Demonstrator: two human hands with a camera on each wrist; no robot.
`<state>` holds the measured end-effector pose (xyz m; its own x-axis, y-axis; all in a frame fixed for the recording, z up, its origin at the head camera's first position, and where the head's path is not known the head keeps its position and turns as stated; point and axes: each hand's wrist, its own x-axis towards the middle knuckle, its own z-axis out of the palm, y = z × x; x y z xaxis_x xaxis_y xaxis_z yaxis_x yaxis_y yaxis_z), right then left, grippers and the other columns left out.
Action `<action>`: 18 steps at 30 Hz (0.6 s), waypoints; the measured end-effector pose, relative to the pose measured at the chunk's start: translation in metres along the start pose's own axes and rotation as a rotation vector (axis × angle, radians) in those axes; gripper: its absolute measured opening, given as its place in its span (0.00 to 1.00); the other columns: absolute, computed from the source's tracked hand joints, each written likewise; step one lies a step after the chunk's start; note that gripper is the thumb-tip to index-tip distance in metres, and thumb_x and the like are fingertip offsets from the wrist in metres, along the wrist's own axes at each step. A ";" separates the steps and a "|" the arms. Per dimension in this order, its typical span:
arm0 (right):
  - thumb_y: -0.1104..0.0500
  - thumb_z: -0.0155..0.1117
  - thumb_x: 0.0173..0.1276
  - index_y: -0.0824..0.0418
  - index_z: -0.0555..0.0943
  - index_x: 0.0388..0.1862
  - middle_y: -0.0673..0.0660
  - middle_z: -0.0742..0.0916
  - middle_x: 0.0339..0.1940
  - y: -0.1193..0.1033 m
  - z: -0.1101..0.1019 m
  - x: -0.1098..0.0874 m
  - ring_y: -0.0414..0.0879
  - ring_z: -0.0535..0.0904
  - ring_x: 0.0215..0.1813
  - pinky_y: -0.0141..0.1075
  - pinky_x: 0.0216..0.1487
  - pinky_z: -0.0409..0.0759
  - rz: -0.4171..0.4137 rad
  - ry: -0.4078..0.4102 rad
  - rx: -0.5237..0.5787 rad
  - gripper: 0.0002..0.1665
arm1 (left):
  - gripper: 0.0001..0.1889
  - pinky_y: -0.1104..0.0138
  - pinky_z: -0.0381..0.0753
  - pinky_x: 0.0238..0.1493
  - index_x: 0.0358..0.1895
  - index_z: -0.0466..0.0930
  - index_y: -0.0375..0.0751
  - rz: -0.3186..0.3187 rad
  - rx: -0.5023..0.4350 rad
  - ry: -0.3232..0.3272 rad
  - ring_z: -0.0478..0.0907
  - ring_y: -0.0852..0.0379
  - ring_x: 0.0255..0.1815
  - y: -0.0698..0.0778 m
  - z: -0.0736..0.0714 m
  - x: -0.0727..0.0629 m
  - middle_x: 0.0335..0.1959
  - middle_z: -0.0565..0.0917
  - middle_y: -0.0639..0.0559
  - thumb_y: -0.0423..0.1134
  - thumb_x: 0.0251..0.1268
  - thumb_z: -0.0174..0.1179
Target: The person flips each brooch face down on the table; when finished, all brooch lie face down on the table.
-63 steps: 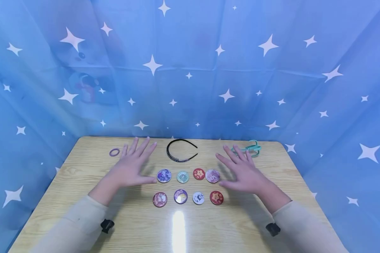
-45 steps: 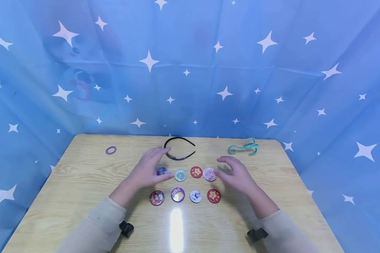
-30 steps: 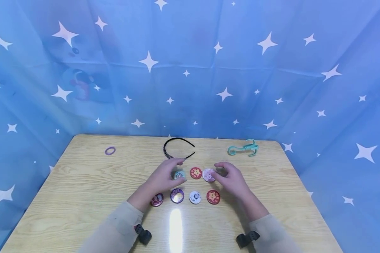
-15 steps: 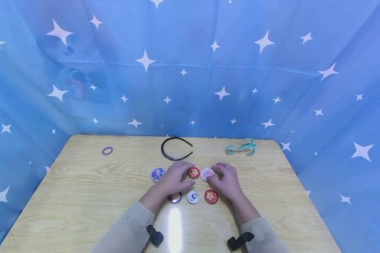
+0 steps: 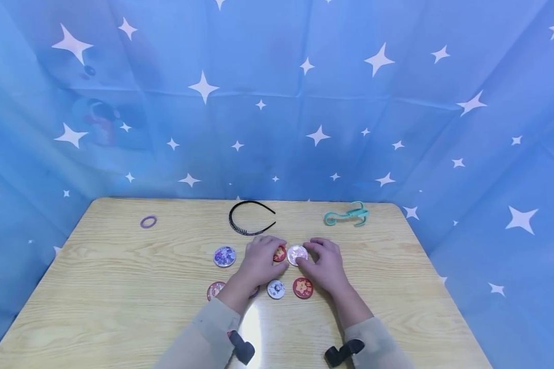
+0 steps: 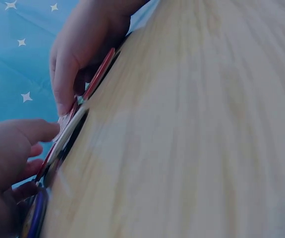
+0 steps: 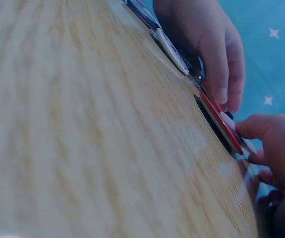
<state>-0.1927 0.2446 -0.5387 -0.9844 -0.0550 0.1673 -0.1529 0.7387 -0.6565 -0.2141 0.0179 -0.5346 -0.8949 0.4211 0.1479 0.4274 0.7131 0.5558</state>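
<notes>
A person's two hands meet over round badges on a wood-grain counter (image 5: 120, 287). The left hand (image 5: 258, 261) curls its grip round a red star badge (image 5: 279, 254), thumb at the near edge, fingers at the far edge. Just right of it, a pink-and-white badge (image 5: 296, 252) sits in the right hand's (image 5: 329, 264) grip, pinched at its right side by thumb and fingers. Nearer the person lie a white badge (image 5: 276, 289) and a second red star badge (image 5: 302, 288). A black headband (image 5: 231, 218) lies beyond the hands.
</notes>
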 end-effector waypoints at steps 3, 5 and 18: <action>0.48 0.79 0.62 0.61 0.88 0.59 0.63 0.81 0.67 0.000 0.002 -0.001 0.63 0.67 0.73 0.61 0.74 0.64 -0.006 0.016 -0.002 0.30 | 0.28 0.47 0.70 0.66 0.66 0.83 0.48 -0.033 0.021 0.041 0.72 0.43 0.70 0.002 0.004 0.001 0.67 0.82 0.51 0.52 0.65 0.73; 0.48 0.79 0.62 0.61 0.89 0.58 0.63 0.81 0.67 -0.001 0.003 -0.001 0.63 0.68 0.73 0.61 0.73 0.64 -0.012 0.030 -0.005 0.28 | 0.26 0.47 0.71 0.65 0.63 0.86 0.49 -0.042 0.038 0.067 0.73 0.44 0.69 0.003 0.006 0.002 0.65 0.83 0.51 0.52 0.65 0.73; 0.48 0.79 0.64 0.59 0.90 0.56 0.62 0.83 0.63 -0.003 0.003 -0.002 0.64 0.68 0.71 0.61 0.73 0.63 -0.015 0.041 -0.014 0.25 | 0.16 0.50 0.74 0.63 0.54 0.91 0.60 -0.019 0.101 0.172 0.76 0.49 0.64 0.001 0.013 0.002 0.59 0.85 0.57 0.58 0.67 0.73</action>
<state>-0.1911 0.2404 -0.5393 -0.9775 -0.0394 0.2071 -0.1664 0.7476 -0.6430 -0.2136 0.0266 -0.5446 -0.9081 0.3109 0.2806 0.4129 0.7763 0.4764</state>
